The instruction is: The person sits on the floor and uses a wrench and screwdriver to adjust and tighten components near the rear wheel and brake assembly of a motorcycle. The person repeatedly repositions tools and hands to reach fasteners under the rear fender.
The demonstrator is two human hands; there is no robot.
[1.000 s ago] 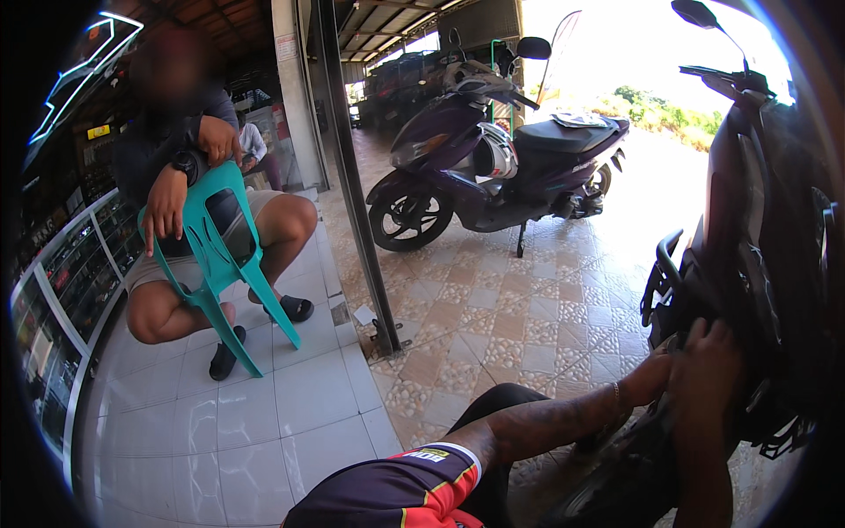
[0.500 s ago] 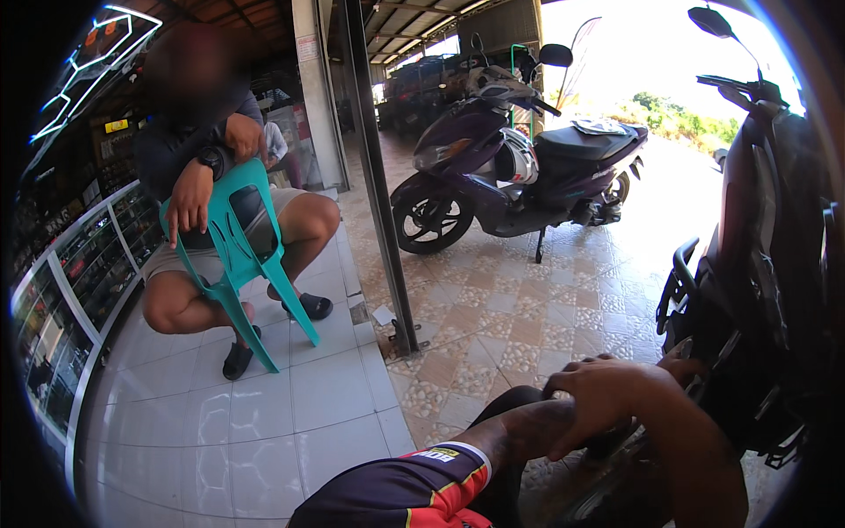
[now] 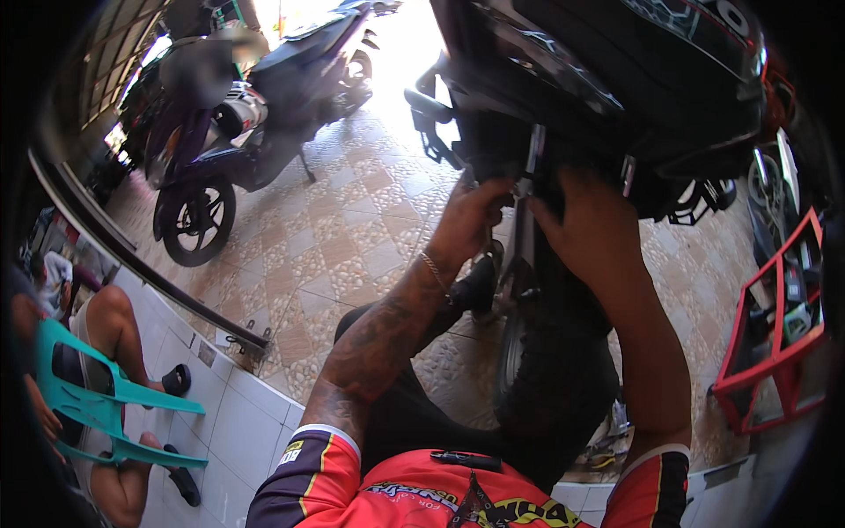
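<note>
Head view showed both hands up at the rear of the black motorbike (image 3: 616, 79). Left hand (image 3: 471, 216) was curled against the frame just left of the upright metal strut (image 3: 531, 167); I could not tell if it gripped anything. Right hand (image 3: 585, 224) was pressed flat on the dark part just right of that strut, fingers bent over it, grip unclear. Rear wheel (image 3: 519, 352) stood below both hands. Red rack (image 3: 775, 352) stood right of the bike, purple scooter (image 3: 229, 132) well left of it. Judged step: working a fitting by the strut; next likely needs a firm hold and a steady pull or turn. Half a second earlier only one hand was on the bike, lower down; view then faced the seated person on the green chair (image 3: 97, 409).
</note>
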